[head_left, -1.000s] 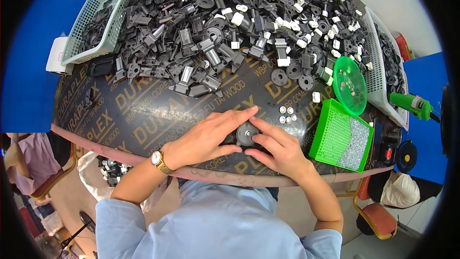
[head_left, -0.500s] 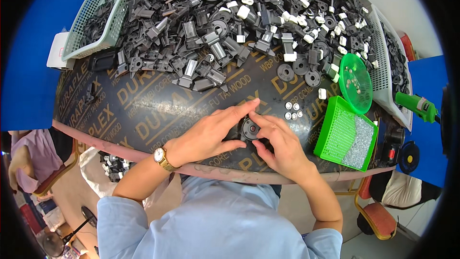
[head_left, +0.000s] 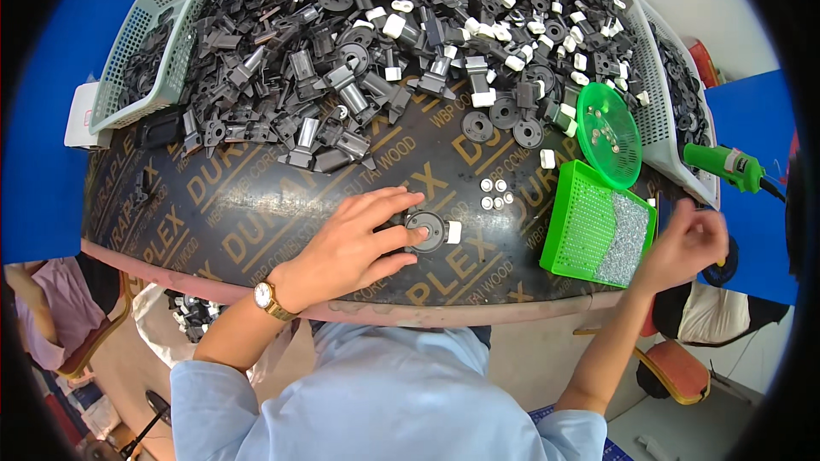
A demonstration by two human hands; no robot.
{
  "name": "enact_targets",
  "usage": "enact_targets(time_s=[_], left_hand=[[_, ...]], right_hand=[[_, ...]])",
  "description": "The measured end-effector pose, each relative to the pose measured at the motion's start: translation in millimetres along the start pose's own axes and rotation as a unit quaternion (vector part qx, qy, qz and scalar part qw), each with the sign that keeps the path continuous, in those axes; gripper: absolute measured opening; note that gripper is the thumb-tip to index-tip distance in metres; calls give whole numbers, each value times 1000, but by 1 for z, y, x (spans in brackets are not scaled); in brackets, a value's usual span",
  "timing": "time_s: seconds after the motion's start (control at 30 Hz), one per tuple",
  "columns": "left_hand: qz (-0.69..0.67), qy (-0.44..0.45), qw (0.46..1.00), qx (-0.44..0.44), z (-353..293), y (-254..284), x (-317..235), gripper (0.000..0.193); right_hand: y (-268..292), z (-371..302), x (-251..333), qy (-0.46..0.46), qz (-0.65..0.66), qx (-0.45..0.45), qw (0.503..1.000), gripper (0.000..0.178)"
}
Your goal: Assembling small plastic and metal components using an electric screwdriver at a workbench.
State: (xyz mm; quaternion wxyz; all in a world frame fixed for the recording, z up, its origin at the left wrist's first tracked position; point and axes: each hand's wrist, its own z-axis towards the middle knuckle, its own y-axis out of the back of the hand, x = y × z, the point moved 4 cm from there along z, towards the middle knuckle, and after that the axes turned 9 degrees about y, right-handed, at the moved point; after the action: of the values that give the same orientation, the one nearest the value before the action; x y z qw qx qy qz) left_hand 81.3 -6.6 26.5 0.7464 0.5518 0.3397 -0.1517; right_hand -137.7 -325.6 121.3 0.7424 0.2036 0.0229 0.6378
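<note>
My left hand [head_left: 354, 239], with a gold watch on its wrist, rests on the dark table. Its fingers close around a black plastic part [head_left: 434, 241] with a round disc, a fingertip pressing on the disc; a white cap [head_left: 453, 232] sticks out at the part's right end. Beyond the green tray's right edge, my right hand [head_left: 688, 243] is raised and smeared by motion, so its fingers cannot be read. Above it hangs a green electric screwdriver [head_left: 724, 164]. Several small white round pieces [head_left: 494, 195] stand on the table right of the part.
A big heap of black plastic parts [head_left: 299, 68] with white caps covers the far side. Grey baskets [head_left: 128, 105] flank it. At right, a round green sieve [head_left: 632, 145] leans on the green tray [head_left: 559, 243], which contains small silvery pieces. The table's pink edge [head_left: 222, 291] is nearest me.
My right hand has left the part and swung right past the green tray. My left hand has shifted onto the disc. The whole view has slid slightly left.
</note>
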Motion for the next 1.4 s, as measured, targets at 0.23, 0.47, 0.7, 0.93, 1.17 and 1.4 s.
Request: enact_targets(time_s=[0.23,0.47,0.7,0.93,1.17,1.4], left_hand=[[-1,6,1000,14,4,2,-7,34],[19,1,1000,18,1,-1,-3,33],[16,-16,1000,-2,8,-4,-7,42],[19,-20,1000,-14,9,-6,-6,41],[17,-7,1000,-7,9,-6,-6,34],[25,-8,1000,-7,9,-6,-10,39]], right_hand=[[-27,39,-117,-169,201,57,963,54],[8,61,-65,-58,38,-56,996,47],[-17,12,6,-135,342,-48,929,55],[-48,-12,21,-188,399,-5,898,54],[-53,-14,18,-160,384,16,909,53],[-53,-16,19,-172,361,0,917,47]])
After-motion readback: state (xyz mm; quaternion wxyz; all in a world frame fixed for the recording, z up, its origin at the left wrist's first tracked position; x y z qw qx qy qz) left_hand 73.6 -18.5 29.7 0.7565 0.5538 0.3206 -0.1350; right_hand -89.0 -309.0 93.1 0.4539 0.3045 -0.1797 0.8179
